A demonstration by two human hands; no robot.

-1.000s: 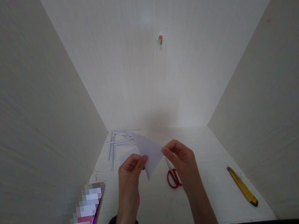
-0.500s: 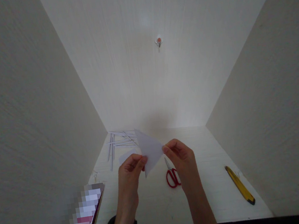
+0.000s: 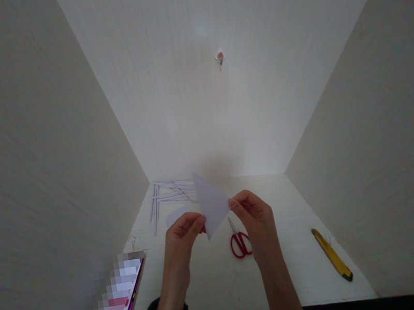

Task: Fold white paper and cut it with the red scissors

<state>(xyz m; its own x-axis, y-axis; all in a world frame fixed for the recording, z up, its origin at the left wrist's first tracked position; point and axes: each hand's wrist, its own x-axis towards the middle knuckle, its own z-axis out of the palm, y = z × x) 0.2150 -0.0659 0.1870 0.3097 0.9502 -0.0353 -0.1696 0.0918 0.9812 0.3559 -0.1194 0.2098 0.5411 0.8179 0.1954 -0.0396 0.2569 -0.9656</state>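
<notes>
A white sheet of paper (image 3: pixel 213 205), roughly triangular in outline, is held up above the table between my two hands. My left hand (image 3: pixel 185 231), with a black band on its wrist, pinches the paper's left edge between thumb and fingers. At the right corner my right hand (image 3: pixel 254 215) pinches it the same way. Below and between the hands lie red-handled scissors (image 3: pixel 240 244), blades pointing away, one handle loop partly behind my right wrist. Another flat piece of white paper (image 3: pixel 176 215) rests on the table behind my left hand, partly covered by it.
Several thin white paper strips or sticks (image 3: pixel 169 192) lie loosely at the back left. A yellow utility knife (image 3: pixel 331 255) lies near the right wall. On the left is a phone (image 3: pixel 125 294) with a blurred screen. Pale walls enclose the table (image 3: pixel 220 289); a small hook (image 3: pixel 220 57) is on the back wall.
Both hands have shifted slightly to the right with the paper. The sheet has turned a little, so its left edge stands more upright. Both pinches still hold.
</notes>
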